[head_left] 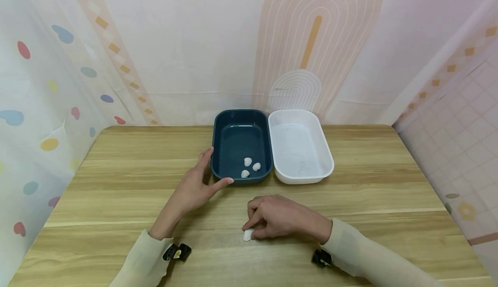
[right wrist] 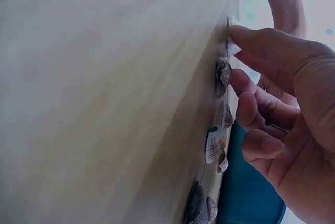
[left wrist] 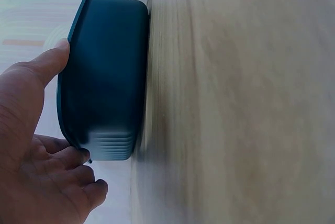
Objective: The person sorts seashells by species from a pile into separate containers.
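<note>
My left hand (head_left: 196, 188) grips the near left corner of a dark teal basin (head_left: 242, 144), thumb on its front rim and fingers at its left side. Inside that basin lie three white seashells, one of them a shell (head_left: 256, 166) near the right wall. In front of it, my right hand (head_left: 279, 216) pinches another white seashell (head_left: 248, 235) between thumb and fingertips, low at the wooden tabletop. The right wrist view shows several grey-brown ribbed seashells (right wrist: 214, 144) beside and beyond that hand; I cannot make them out in the head view.
A white basin (head_left: 300, 148) stands against the teal one's right side. Both are on the wooden table (head_left: 369, 200), near its back edge. Patterned cloth (head_left: 194, 49) hangs behind and at both sides.
</note>
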`<state>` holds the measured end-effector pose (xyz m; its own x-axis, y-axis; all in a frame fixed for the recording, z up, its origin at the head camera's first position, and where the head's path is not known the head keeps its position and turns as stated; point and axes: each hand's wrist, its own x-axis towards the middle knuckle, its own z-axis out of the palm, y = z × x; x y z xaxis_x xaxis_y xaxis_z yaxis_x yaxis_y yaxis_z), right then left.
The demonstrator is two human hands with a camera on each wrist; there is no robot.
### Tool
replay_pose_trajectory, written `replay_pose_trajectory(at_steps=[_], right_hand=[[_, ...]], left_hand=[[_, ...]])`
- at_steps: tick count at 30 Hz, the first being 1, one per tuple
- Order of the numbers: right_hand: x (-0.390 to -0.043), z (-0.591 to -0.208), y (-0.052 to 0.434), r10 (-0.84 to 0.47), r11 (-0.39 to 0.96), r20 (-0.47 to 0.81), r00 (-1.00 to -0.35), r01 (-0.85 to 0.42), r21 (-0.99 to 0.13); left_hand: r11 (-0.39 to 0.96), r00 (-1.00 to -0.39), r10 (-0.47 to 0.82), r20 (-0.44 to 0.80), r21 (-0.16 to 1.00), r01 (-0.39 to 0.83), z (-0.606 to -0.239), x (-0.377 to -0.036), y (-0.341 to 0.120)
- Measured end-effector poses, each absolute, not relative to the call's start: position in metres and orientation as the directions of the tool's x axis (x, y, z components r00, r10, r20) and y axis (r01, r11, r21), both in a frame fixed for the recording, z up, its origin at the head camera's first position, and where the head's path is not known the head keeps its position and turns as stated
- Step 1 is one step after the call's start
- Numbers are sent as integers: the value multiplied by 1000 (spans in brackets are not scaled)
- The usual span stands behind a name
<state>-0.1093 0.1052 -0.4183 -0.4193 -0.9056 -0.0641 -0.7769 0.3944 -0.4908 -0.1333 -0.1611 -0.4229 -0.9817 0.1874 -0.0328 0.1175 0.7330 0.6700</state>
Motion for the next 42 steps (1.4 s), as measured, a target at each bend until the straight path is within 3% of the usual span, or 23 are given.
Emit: replay_pose_trajectory(at_steps=[18,29,36,42], right_hand=[[-110,-419,107,-905,395,-75,-418,-764,-510],[-108,-418,109,-926,358,-37,-377,-839,-409],[-110,-418,108,-928,351,-54,-368,-821,-450],[-112,-417,109,-911,382,-84,-404,-751,-539]], left_hand=[[729,-982,187,-33,675,115,-422,-134,-160],[727,-981,191,-32,676,119,-423,-133,-161],[731,-982,187,-30,672,119,-423,-133,-161],[731,-981,191,-29,672,122,-424,-134,-159]])
